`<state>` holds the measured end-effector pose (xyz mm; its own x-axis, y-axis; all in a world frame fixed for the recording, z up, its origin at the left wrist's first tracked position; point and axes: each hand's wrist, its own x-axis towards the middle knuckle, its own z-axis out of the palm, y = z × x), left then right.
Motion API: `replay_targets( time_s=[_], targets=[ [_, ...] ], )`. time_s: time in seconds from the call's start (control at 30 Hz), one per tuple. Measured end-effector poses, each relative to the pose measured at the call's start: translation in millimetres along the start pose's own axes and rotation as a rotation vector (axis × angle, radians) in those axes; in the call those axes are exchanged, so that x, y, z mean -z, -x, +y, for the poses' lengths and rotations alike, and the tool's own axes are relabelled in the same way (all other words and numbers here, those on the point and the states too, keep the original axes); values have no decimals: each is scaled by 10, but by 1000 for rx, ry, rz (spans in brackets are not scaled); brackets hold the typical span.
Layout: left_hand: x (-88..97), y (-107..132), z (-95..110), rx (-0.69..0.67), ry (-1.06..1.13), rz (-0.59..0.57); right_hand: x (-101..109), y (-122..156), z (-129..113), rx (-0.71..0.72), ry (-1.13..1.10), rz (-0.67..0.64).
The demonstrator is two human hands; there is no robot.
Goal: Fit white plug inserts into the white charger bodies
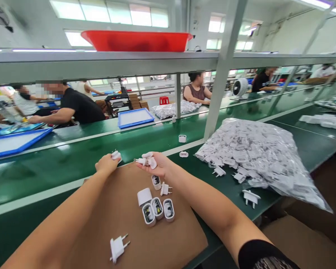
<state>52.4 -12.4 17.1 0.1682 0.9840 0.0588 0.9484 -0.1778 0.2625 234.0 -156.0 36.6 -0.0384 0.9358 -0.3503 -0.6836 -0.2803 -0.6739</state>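
Note:
My left hand (108, 163) is closed around a small white plug part (116, 155) at the far edge of a brown cardboard sheet (123, 231). My right hand (156, 164), palm up with fingers curled, holds a few white plug parts (147, 160). Below it on the cardboard stand three open white charger shells (158, 211) in a row, with a closed white shell (144, 196) behind them. A pronged plug piece (165, 189) and another shell (156, 182) lie just under my right hand. One more two-pin plug piece (118, 247) lies near the cardboard's front.
A big clear bag of white plug parts (257, 157) lies at right on the green bench (58, 160), with loose pieces (251, 197) spilling out. Two white parts (182, 138) sit on the belt. Blue trays (135, 117), a metal post (221, 86), a red bin (136, 40) overhead, and other people across the line.

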Motion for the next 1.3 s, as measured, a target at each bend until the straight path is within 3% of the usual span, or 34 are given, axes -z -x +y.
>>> replay_targets(
  time_s=[0.07, 0.17, 0.33, 0.4, 0.47, 0.57, 0.7, 0.8, 0.93, 1.0, 1.1, 1.2, 1.3],
  targets=[
    [43, 118, 21, 55, -60, -53, -12, 87, 1, -61, -7, 13],
    [174, 248, -100, 145, -52, -10, 15, 145, 7, -142, 26, 25],
    [495, 392, -816, 212, 78, 245, 58, 55, 18, -128, 115, 86],
    [563, 560, -1045, 216, 174, 211, 53, 72, 41, -57, 192, 121],
    [539, 736, -1149, 156, 238, 80, 46, 111, 73, 2, 275, 115],
    [353, 930, -1093, -4, 242, -55, 55, 144, 121, 59, 354, 51],
    [71, 1101, -799, -279, 281, -9, 103, 147, 155, 99, 425, -77],
    [-25, 1228, -582, -456, 368, -87, 129, 151, 170, 114, 468, -77],
    [-39, 1363, -468, -382, 473, -124, 162, 147, 164, 161, 677, -4],
    [-59, 1394, -487, -313, 548, -145, 176, 148, 138, 157, 795, -25],
    [-153, 1398, -545, -315, 674, -181, 166, 169, 113, 128, 864, -52],
    [-276, 1374, -575, -359, 698, -193, 122, 201, 150, 260, 1047, 12],
    [-344, 1359, -571, -384, 688, -202, 71, 195, 212, 474, 1417, 63]
  ],
)
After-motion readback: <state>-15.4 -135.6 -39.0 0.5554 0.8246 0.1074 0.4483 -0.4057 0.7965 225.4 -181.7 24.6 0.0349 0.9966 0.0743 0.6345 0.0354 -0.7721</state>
